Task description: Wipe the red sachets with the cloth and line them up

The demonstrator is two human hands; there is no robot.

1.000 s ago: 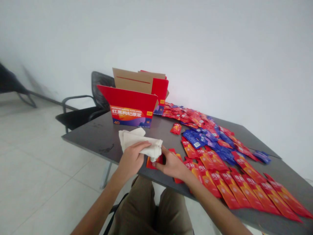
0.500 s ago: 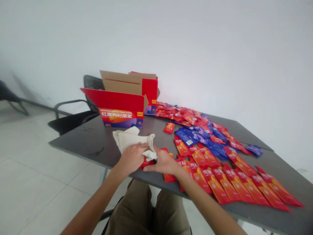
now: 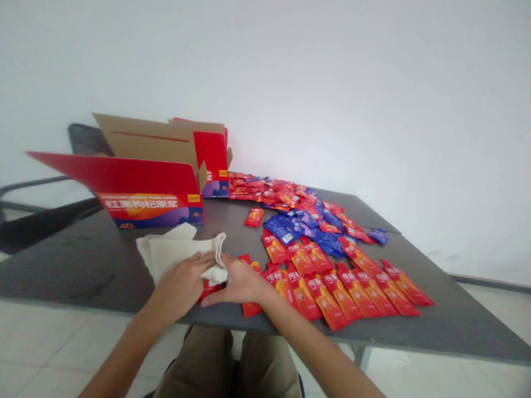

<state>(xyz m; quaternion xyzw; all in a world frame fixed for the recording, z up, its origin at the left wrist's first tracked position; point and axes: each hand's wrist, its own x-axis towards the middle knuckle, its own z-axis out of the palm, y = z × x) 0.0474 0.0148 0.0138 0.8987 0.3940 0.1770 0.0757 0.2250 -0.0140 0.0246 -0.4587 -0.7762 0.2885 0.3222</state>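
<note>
Apparently wiping a red packet (image 3: 211, 287) near the edge of the table (image 3: 53, 276), with left hand (image 3: 180, 284) holding a folded pale cloth (image 3: 176, 251) over it, right hand (image 3: 239, 282) curved alongside — likely calling next for steady pressure. Mostly hidden; cannot tell if gripped at right. Farther, see blurred lettering on an open carton (image 3: 153, 207).

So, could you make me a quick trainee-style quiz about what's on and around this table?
1. True or false: the front carton is closed.
2. What is the left hand touching? A: a blue packet; B: the off-white cloth; C: a chair.
3. Fill in: the printed pouches lined up along the table's near edge are mainly ____ and orange.

Key: 1 false, its top flaps stand open; 2 B; 3 red.
</note>
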